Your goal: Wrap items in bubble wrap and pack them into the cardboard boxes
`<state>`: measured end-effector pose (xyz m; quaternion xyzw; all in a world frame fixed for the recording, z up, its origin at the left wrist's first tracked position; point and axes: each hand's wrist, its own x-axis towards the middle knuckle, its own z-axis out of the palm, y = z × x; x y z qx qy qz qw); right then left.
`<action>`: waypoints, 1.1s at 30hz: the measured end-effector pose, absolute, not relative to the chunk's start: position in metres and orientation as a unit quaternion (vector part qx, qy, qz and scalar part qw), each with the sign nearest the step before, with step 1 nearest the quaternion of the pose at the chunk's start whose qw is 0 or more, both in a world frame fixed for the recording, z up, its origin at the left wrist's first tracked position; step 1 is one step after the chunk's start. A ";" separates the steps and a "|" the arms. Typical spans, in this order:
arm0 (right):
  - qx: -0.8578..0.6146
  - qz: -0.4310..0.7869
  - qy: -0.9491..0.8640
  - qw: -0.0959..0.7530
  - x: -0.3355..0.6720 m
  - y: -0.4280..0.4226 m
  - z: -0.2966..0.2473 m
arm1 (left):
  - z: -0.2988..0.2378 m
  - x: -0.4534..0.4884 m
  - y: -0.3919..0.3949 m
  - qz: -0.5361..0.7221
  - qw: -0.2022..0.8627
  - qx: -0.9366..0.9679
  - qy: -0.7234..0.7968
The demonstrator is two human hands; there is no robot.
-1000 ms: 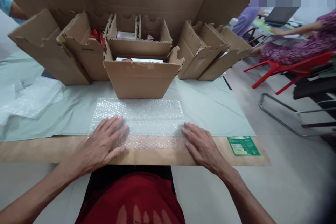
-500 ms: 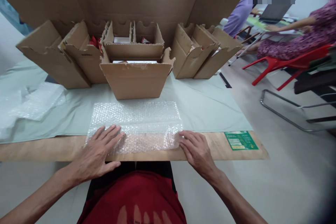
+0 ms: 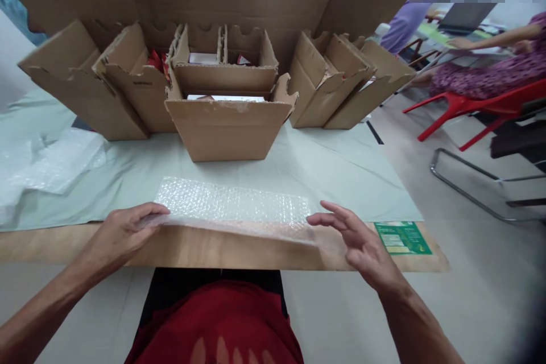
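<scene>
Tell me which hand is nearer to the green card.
Right. The right hand is just left of the green card; the left hand is much farther left, holding the left end of the bubble wrap.

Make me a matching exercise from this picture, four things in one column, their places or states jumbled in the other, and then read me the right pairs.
Column one:
1. Left hand
2. Right hand
3. Green printed card
4. Red chair

Column two:
A. On the floor, right of the table
B. Open, at the right end of the bubble wrap sheet
C. Flat near the table's right front corner
D. Gripping the bubble wrap sheet's left end

Right pairs: 1-D, 2-B, 3-C, 4-A
</scene>
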<state>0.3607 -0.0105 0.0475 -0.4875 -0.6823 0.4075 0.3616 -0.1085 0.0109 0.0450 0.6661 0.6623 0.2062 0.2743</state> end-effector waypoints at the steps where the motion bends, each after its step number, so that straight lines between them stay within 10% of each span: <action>1: -0.487 0.418 -0.684 0.346 0.361 -0.011 0.045 | 0.048 -0.105 0.016 0.207 0.281 0.652 0.673; 22: -0.633 -0.005 -0.751 0.188 0.349 0.021 0.002 | 0.031 -0.119 0.041 0.045 0.158 0.616 0.771; 33: -0.608 0.216 -0.714 0.272 0.326 0.013 0.024 | 0.039 -0.109 0.035 0.078 0.164 0.653 0.735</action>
